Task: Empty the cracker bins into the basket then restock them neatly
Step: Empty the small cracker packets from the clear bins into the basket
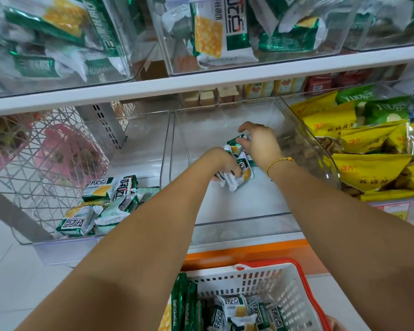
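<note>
1. Head view: both your hands reach into the middle bin [244, 225], at about 12 o'clock from your body.
2. The cracker packets [240, 169] lie on the floor of this bin as a small bundle, directly between your two hands. The long axis of the bundle runs from about 7 o'clock to 1 o'clock.
3. Your left hand [221, 164] grips the near end of the bundle, with the fingers curled round it. Your right hand [259, 142] is curled over the far end, with the thumb on the wrapper and one finger lifted.
4. The basket [256, 280] is at 6 o'clock from the hands, close to your body, and already holds packets.
5. I judge that the coming move depends on this line: the bundle must come up over the front wall of the bin and back toward 6 o'clock. Your left hand is the nearer one to the basket.
6. At 8 o'clock from the hands, the left bin [65, 249] holds other packets [105, 204], so the emptying seems not yet finished.
</note>
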A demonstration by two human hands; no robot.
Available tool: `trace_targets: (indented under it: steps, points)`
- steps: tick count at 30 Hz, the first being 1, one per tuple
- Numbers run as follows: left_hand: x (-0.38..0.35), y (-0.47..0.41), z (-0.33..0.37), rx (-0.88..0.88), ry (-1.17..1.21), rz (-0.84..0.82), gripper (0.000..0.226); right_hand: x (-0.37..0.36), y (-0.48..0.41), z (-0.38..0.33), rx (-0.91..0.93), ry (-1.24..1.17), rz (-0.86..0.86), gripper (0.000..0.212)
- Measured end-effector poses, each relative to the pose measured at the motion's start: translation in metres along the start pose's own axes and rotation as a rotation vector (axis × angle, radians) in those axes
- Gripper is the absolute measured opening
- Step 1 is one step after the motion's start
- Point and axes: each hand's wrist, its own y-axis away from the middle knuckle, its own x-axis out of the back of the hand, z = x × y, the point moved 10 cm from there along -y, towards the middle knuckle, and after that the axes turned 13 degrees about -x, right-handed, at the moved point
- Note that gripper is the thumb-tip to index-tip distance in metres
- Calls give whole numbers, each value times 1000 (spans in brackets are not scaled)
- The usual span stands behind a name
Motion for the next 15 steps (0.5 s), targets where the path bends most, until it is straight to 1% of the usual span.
trace_targets:
  steps: [2, 5, 8, 11, 13, 15]
  points:
    - [7, 3, 4, -22, -89, -12, 21, -3, 0, 1, -15, -51, -36, 37]
    - [24, 10, 4, -43, -185, 21, 22, -9, -2, 4, -11, 44, -86, 47]
    - [42, 21, -2, -43, -287, 109, 30, -8, -7, 7, 18, 184, -72, 40]
    - [51, 29, 0, -69, -361, 186, 46, -7, -7, 3, 64, 305, 14, 35]
    - [55, 30, 3, -96, -385, 218, 55, -9, -8, 2, 47, 321, 37, 41]
    - [57, 31, 3, -111, -377, 238, 59, -14, -12, 9, -49, 272, -12, 56]
